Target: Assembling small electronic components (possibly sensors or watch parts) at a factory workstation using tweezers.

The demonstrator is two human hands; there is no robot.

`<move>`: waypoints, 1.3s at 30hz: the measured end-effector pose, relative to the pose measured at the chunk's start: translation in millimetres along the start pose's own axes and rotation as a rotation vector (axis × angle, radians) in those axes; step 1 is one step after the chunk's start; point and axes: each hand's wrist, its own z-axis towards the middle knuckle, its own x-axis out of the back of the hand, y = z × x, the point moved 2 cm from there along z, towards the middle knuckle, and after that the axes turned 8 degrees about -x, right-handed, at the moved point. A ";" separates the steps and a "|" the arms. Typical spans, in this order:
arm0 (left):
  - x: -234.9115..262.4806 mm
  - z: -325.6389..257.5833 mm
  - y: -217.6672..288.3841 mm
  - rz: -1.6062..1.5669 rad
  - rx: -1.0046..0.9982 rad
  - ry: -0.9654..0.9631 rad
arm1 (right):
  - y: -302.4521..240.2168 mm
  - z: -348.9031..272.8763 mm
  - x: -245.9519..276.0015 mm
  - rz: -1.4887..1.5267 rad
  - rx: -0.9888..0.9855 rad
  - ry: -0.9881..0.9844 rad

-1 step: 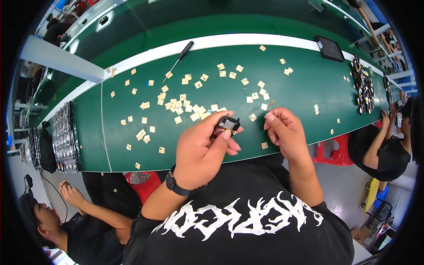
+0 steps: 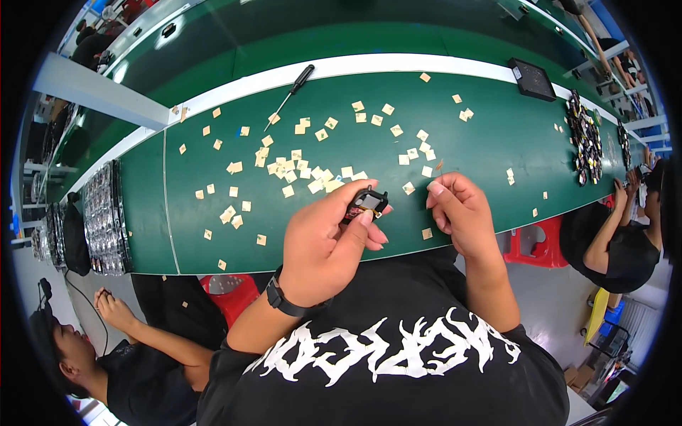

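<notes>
My left hand (image 2: 323,245) is closed around a small black device housing (image 2: 366,201) with a pale grey face and a small yellowish part. The thumb presses on its near edge. To the right, my right hand (image 2: 460,209) pinches something between thumb and forefinger, apart from the housing. A thin brownish sliver (image 2: 440,165) sticks up from those fingertips; its kind is too small to make out. Small cream-coloured square pieces (image 2: 316,186) lie scattered over the green table (image 2: 341,248), several of them just beyond both hands.
Beyond the squares lies a black-handled screwdriver (image 2: 302,78). A black tray (image 2: 533,79) sits at the far right, near a pile of small dark parts (image 2: 585,138). Plastic-wrapped stacks (image 2: 106,220) line the left end. One person (image 2: 128,355) works at left, another (image 2: 604,241) at right.
</notes>
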 end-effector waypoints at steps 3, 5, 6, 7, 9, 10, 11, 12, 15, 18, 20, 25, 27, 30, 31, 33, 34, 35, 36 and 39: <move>3.0 -6.1 8.4 0.119 -0.019 -0.068 | -0.3 -2.9 0.6 -0.021 0.002 0.015; 1.9 -9.8 11.1 0.119 -0.010 -0.069 | 1.6 -4.0 1.8 -0.030 0.003 0.023; 2.6 -11.5 11.7 0.137 -0.005 -0.065 | 1.6 -4.2 1.6 -0.028 0.007 0.027; 2.9 -13.5 11.9 0.155 0.001 -0.061 | 2.1 -4.7 1.7 -0.027 0.010 0.031; 3.8 -17.0 13.9 0.165 0.000 -0.056 | 4.4 -3.9 2.5 -0.029 -0.003 0.030; 5.6 -18.0 13.3 0.180 -0.003 -0.054 | 5.5 -2.3 3.0 -0.027 -0.010 0.030; 8.8 -18.9 10.2 0.173 0.004 -0.046 | 7.1 -1.1 4.6 -0.035 -0.020 0.028; 9.5 -21.0 15.4 0.181 -0.064 -0.057 | 4.5 -4.3 8.1 0.009 0.003 0.016; 14.8 -21.3 26.3 0.222 -0.145 -0.088 | -2.4 -11.3 31.9 0.040 0.086 0.103; 28.0 -22.5 25.4 0.278 -0.149 -0.084 | -7.8 -3.1 74.3 -0.107 0.225 0.359; 31.4 -23.3 26.7 0.304 -0.159 -0.064 | -16.2 -2.9 118.5 -0.307 0.300 0.570; 46.6 -16.9 18.9 0.384 -0.104 -0.031 | -26.5 -21.7 244.8 -1.502 0.620 1.259; 75.6 -20.4 9.5 0.403 0.007 0.086 | -21.6 -24.5 261.3 -1.401 0.398 1.303; 145.2 -40.7 -10.5 0.490 0.040 0.414 | -14.7 -23.1 308.4 -1.387 0.336 1.418; 172.5 -49.5 -12.5 0.568 0.011 0.519 | -16.6 -22.9 315.5 -1.392 0.319 1.435; 204.1 -60.1 8.0 0.845 -0.011 0.636 | -26.0 -24.8 317.2 -1.394 0.252 1.495; 223.8 -67.3 8.9 0.967 -0.009 0.673 | -24.8 -24.7 325.8 -1.396 0.238 1.523; 246.9 -79.0 6.2 1.087 -0.005 0.725 | -27.3 -22.4 331.6 -1.400 0.233 1.543; 270.2 -92.5 2.1 1.201 0.004 0.758 | -29.2 -18.6 334.1 -1.387 0.217 1.526; 301.2 -103.9 3.0 0.938 0.178 0.980 | -28.0 -14.0 350.9 -1.361 0.223 1.501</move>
